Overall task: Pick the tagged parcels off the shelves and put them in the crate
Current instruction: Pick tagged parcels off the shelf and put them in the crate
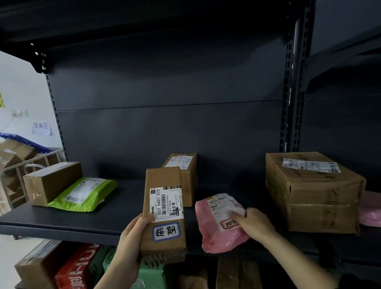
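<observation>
Holding a slim cardboard parcel (164, 217) upright in front of the middle shelf (57, 224), the left hand (134, 241) has its fingers curled round the parcel's left edge and back, thumb pressed on the front beside the white shipping label. Blue-bordered handwritten tag (166, 231) sits on the parcel face below that label. Parcel is clear of the shelf surface, its lower end below the shelf lip. Right hand (254, 226) grips a pink poly mailer (215, 225) lying at the shelf's front edge; fingers curled over its near right side, partly covering a red-bordered tag (228, 224). Behind the held parcel: a small cardboard box (186, 173). Right of the mailer: a large taped cardboard box (315, 191). Far left on the same shelf: a green poly mailer (85, 193) leaning against a brown box (50, 183)
</observation>
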Demonstrator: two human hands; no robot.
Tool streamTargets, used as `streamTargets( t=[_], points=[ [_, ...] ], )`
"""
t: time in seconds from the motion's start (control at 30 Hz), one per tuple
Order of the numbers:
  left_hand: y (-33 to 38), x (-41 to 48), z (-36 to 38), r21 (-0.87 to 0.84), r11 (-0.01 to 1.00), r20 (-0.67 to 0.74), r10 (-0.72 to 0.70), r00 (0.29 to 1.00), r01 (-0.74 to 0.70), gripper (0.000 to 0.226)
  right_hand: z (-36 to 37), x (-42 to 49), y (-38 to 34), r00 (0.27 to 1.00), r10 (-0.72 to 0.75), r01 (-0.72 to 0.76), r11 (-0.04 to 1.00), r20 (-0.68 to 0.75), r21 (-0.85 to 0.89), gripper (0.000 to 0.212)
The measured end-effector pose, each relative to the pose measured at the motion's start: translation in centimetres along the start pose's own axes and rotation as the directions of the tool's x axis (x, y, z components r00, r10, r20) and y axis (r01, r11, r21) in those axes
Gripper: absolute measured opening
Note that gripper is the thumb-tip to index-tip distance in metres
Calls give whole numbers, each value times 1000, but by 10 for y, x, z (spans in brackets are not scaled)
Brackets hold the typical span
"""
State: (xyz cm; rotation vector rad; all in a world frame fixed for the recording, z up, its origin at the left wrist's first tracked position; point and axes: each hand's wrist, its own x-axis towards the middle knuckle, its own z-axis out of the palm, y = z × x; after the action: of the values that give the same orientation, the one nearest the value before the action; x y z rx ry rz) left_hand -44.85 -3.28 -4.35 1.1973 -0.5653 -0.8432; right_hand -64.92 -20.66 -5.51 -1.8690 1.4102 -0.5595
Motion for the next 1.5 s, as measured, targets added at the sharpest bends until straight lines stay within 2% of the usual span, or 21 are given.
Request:
streamTargets(
  t=[0.17, 0.3, 0.43, 0.6, 0.83, 1.03, 1.1, 1.33, 1.5],
  points=[
    [-1, 0, -2, 6, 1000, -11, -4, 1000, 4, 17, 11, -10, 4, 986, -98, 105, 993, -136, 48, 25],
    [-2, -1, -1, 3, 1000, -13, 9, 1000, -9, 16, 17, -22, 9, 941, -213, 246, 964, -263, 100, 12],
    [-2, -4, 0, -11, 999, -37, 31, 999, -31, 14, 17, -33, 7, 877, -312, 373, 922, -364, 109, 9],
    [-4, -10, -6, -41, 995, -92, 85, 992, -89, 13, 22, -43, -8, 837, -373, 468, 868, -400, 169, 14],
    [6, -23, -38, -29, 986, -170, 160, 973, -167, 14, 45, -55, -42, 829, -426, 520, 826, -362, 219, 12],
    [21, -39, -103, 5, 979, -302, 194, 933, -202, 13, 98, -67, -89, 823, -489, 562, 771, -288, 299, 11],
    [27, -43, -132, 9, 978, -343, 197, 918, -207, 12, 123, -71, -108, 819, -507, 571, 762, -267, 306, 11],
    [51, -63, -254, 47, 978, -462, 200, 864, -201, 31, 221, -98, -184, 795, -583, 600, 715, -167, 360, 11],
    [75, -79, -357, 98, 977, -514, 212, 831, -188, 32, 304, -133, -250, 767, -627, 621, 670, -136, 407, 10]
  ],
)
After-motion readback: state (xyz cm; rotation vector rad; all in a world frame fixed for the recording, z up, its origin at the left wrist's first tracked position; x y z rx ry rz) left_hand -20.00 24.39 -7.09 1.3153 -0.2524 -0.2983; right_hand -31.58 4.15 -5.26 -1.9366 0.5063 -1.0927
